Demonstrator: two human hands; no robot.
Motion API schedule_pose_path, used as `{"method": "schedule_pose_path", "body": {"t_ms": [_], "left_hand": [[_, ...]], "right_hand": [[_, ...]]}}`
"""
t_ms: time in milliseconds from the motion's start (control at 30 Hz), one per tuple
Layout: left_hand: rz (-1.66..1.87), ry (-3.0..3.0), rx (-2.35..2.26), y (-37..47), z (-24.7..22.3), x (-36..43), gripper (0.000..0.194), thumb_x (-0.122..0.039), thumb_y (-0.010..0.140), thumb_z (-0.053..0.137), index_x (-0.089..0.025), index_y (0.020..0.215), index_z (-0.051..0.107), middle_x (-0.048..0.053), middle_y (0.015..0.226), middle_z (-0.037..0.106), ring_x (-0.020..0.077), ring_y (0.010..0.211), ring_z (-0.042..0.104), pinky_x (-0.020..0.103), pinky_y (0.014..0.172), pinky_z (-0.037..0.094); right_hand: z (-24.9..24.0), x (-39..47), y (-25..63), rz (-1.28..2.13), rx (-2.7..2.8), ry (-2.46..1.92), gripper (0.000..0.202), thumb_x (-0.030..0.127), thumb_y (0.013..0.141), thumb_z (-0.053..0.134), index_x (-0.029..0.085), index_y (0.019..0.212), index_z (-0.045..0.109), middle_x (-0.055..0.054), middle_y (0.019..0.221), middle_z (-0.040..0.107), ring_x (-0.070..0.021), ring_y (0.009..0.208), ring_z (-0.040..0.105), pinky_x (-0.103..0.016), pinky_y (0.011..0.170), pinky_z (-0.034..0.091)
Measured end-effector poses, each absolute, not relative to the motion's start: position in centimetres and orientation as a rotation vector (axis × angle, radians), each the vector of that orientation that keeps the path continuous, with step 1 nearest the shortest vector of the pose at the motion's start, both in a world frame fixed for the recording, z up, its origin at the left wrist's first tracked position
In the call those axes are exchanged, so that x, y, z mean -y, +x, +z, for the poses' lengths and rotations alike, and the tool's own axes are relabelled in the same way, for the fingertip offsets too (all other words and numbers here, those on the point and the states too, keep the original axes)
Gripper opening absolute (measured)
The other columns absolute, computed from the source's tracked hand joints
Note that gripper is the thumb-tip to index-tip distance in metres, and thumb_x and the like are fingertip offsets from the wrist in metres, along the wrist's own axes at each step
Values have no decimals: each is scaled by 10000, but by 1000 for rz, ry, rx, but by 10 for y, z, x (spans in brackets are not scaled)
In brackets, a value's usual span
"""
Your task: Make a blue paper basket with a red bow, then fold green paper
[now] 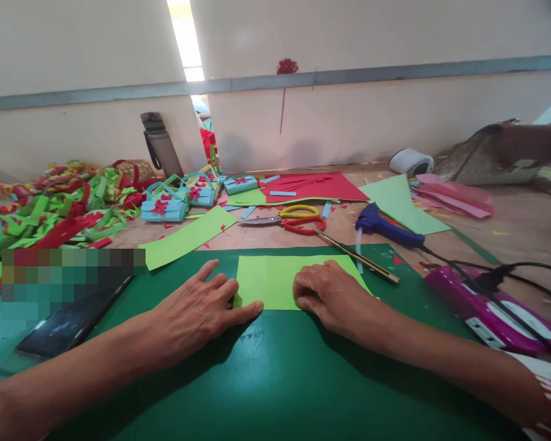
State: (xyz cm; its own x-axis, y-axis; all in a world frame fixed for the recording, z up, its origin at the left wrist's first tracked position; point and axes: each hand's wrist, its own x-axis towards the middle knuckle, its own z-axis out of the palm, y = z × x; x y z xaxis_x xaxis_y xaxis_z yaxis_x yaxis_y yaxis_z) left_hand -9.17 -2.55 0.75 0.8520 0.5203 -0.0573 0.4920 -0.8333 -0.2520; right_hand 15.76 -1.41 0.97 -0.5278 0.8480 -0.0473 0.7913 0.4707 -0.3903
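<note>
A light green sheet of paper [267, 278] lies on the dark green cutting mat [257, 380], its near edge towards me. My left hand [211, 297] is at the left end of the sheet, thumb stretched along its near edge and the other fingers partly bent and apart. Over the right part of the sheet, my right hand [328, 291] has its fingers curled in against the thumb; whatever may be between them is hidden. Just beyond the sheet are scissors [298, 219] with red and yellow handles and a utility knife [362, 257].
A blue glue gun [386, 226] and a purple power strip [491, 306] with cables lie right. A phone [78, 312] lies left, before piled paper strips [92, 208]. Small blue paper bags [164, 210], a bottle [163, 144] and red paper [321, 184] stand or lie towards the wall.
</note>
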Motion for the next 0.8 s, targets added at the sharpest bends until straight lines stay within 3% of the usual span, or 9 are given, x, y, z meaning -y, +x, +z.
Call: {"method": "schedule_pose_path", "body": {"t_ms": [300, 433, 567, 700, 800], "left_hand": [[91, -2838, 944, -122, -2, 39, 486, -44, 876, 349, -272, 1298, 425, 48, 905, 529, 218, 813, 495, 533, 938, 228], [-15, -2815, 1013, -133, 0, 43, 410, -64, 881, 349, -268, 1191, 523, 57, 885, 540, 205, 765, 476, 411, 788, 333], [-268, -2779, 1020, -113, 11, 47, 304, -76, 922, 295, -180, 1056, 548, 69, 869, 555, 190, 760, 463, 346, 700, 344], [-196, -2930, 830, -67, 11, 41, 235, -225, 966, 347, -163, 1155, 473, 65, 922, 572, 194, 803, 478, 334, 699, 361], [-72, -3045, 772, -43, 4, 33, 236, -333, 951, 407, -177, 1103, 496, 55, 940, 564, 197, 800, 482, 323, 702, 378]], "right_hand": [[7, 13, 157, 560, 2549, -1431, 163, 44, 767, 527, 165, 661, 549, 12, 719, 612, -130, 695, 505, -343, 768, 275], [7, 13, 158, 531, 2552, -1419, 161, 47, 762, 526, 164, 655, 553, 4, 719, 621, -136, 696, 517, -341, 755, 271], [10, 14, 158, 533, 2550, -1408, 163, 54, 768, 525, 163, 652, 558, 4, 715, 621, -136, 697, 520, -341, 760, 268], [12, 16, 157, 537, 2548, -1394, 158, 67, 775, 517, 162, 657, 560, 8, 719, 622, -133, 692, 515, -355, 796, 270], [12, 15, 163, 552, 2550, -1372, 159, 54, 777, 505, 166, 686, 571, 13, 746, 627, -134, 727, 523, -367, 838, 263]]}}
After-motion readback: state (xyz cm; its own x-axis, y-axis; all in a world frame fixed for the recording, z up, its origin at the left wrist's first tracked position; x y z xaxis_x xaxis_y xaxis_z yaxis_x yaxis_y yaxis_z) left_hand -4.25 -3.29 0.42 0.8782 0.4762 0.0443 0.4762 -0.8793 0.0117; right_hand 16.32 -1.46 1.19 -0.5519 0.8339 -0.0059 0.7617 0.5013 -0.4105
